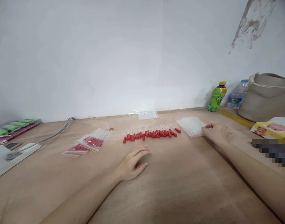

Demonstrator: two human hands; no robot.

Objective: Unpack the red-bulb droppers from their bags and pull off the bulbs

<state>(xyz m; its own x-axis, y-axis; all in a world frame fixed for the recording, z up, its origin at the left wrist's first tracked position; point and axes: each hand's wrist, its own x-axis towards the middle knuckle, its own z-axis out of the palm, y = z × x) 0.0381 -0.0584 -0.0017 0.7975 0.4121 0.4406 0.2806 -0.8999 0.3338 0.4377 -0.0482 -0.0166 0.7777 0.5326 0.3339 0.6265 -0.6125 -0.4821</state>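
Observation:
A row of several clear droppers with red bulbs [151,133] lies across the middle of the brown table [179,186]. My left hand [133,163] rests on the table just in front of that row, fingers loosely stretched out, holding nothing. My right hand [217,132] reaches to the near right corner of a stack of clear plastic bags [191,126], its fingertips pinching or touching the stack's edge. To the left lie filled bags of red-bulbed droppers [94,140] and a flatter pile of the same [74,150].
One more clear bag [148,115] lies by the wall. A green bottle [216,97], a water bottle [237,93] and a beige bag [265,96] stand at the right. A yellow pack [273,129] lies near my right arm. A power strip and cable [28,147], a phone [13,145] and green packets [14,126] sit at the left.

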